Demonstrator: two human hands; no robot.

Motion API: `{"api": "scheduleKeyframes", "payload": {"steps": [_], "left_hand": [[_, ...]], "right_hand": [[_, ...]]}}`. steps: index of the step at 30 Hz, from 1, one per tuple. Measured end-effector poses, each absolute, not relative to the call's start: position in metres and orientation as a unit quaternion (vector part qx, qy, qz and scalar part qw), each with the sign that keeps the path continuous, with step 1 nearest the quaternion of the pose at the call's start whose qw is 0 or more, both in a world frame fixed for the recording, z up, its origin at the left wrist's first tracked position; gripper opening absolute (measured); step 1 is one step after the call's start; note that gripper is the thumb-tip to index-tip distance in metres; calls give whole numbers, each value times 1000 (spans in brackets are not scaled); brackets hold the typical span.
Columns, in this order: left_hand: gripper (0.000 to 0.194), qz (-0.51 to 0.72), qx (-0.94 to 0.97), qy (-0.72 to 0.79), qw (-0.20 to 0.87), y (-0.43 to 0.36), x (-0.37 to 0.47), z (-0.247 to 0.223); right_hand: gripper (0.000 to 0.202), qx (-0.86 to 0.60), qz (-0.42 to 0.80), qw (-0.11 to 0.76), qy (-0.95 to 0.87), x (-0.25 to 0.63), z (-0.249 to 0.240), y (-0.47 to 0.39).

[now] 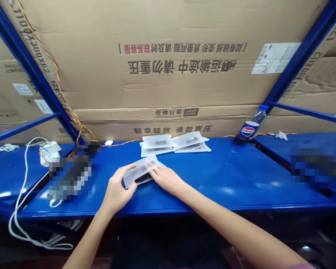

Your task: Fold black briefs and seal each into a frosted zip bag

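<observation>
A frosted white plastic bag (138, 167) with a small dark printed mark is held low over the blue shelf. My left hand (119, 186) grips its left end, thumb below and fingers above. At the bag's right end is my right hand (165, 179), its fingers reaching under or into the translucent film and showing only faintly through it. A black object (142, 179) shows at the bag's lower edge, between both hands; its kind is unclear. Just beyond lie several similar frosted bags (192, 140), in two overlapping groups, with dark contents.
A cola bottle (249, 127) leans at the back right by a blue post (295, 56). Cardboard (184, 89) forms the back. On the left are a white cable (24, 194), a white box (49, 153), a pixelated dark item (75, 172) and yellow-red wires (57, 74).
</observation>
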State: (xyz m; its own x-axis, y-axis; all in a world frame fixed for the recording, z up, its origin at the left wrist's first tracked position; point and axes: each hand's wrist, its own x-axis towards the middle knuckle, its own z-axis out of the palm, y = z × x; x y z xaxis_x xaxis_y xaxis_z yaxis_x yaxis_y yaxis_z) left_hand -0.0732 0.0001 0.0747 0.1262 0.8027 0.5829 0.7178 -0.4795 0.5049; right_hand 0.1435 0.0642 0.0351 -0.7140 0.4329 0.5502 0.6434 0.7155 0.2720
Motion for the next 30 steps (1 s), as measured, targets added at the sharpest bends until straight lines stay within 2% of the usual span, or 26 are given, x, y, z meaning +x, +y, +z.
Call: {"api": "scheduleKeyframes", "payload": {"steps": [5, 9, 14, 17, 24, 27, 30], "left_hand": [[40, 417, 760, 497, 23, -7, -77, 71], [27, 409, 789, 456, -42, -10, -81, 68], [15, 343, 853, 356, -165, -19, -96, 57], [19, 357, 848, 338, -197, -27, -96, 52], [19, 463, 805, 328, -174, -34, -60, 52], [19, 462, 798, 346, -171, -41, -53, 56], [26, 438, 807, 358, -171, -52, -55, 61]], "right_hand": [[32, -287, -251, 248, -891, 157, 34, 60], [27, -246, -264, 255, -897, 160, 40, 55], [23, -160, -278, 338, -885, 186, 48, 35], [19, -156, -265, 368, -878, 198, 51, 20], [15, -174, -223, 443, -851, 157, 57, -5], [18, -158, -231, 429, -859, 142, 56, -7], [25, -157, -210, 375, -889, 142, 53, -6]]}}
